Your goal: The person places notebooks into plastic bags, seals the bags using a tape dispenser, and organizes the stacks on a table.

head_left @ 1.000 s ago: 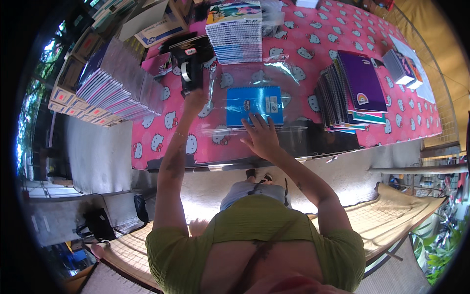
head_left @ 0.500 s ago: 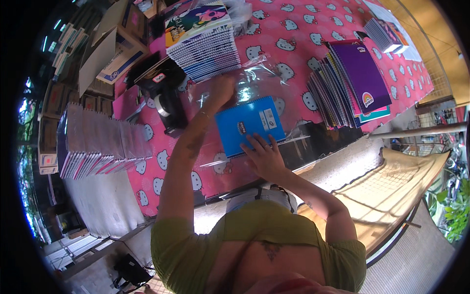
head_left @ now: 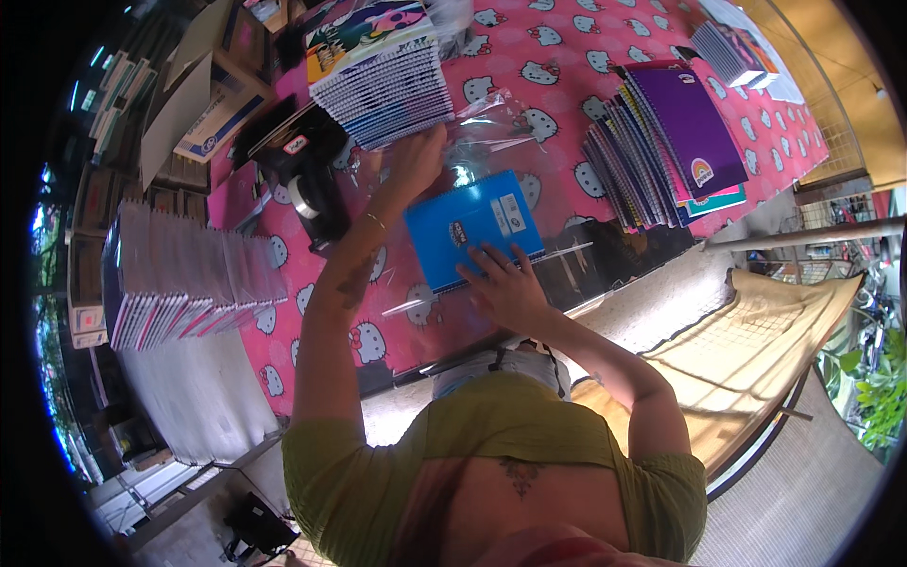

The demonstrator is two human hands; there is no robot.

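A blue notebook (head_left: pixel 472 227) lies on a clear plastic sleeve (head_left: pixel 496 118) spread over the pink patterned tablecloth (head_left: pixel 567 57). My right hand (head_left: pixel 505 288) rests flat on the notebook's near edge, fingers spread. My left hand (head_left: pixel 416 156) reaches past the notebook's far left corner and pinches the sleeve's edge, just below a tall stack of spiral notebooks (head_left: pixel 378 71).
A black tape dispenser (head_left: pixel 307 184) stands left of my left forearm. A row of wrapped notebooks (head_left: pixel 179 283) lies at the table's left end. Fanned purple-topped notebooks (head_left: pixel 661 142) lie to the right. Cardboard boxes (head_left: pixel 203 104) sit at the far left.
My left hand has left the tape dispenser and moved right to the plastic sleeve. My right hand has stayed on the blue notebook. The view has tilted.
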